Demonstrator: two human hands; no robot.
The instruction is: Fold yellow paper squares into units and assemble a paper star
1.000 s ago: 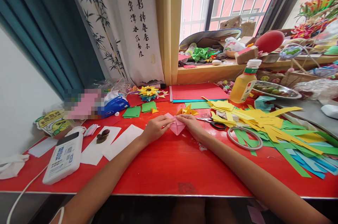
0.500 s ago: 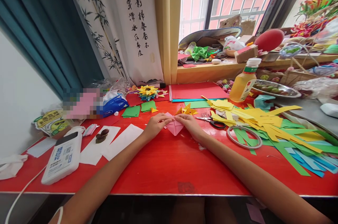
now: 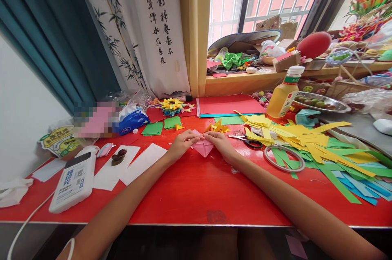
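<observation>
A folded pink paper (image 3: 203,148) lies on the red table (image 3: 196,194), its point toward me. My left hand (image 3: 181,145) pinches its upper left edge with curled fingers. My right hand (image 3: 221,142) pinches the upper right edge the same way. The fingertips of both hands meet over the top of the paper. A small yellow-orange folded piece (image 3: 218,127) sits just behind the hands.
Scissors (image 3: 248,141) and a tape ring (image 3: 284,158) lie to the right, beside a heap of yellow, green and blue paper strips (image 3: 324,150). A juice bottle (image 3: 284,93) and a metal plate (image 3: 321,103) stand behind. Left: white sheets (image 3: 134,166), a power bank (image 3: 73,181), green squares (image 3: 153,129).
Both hands stay on the pink paper, fingertips drawing slightly closer together over its top fold. The view has shifted a little.
</observation>
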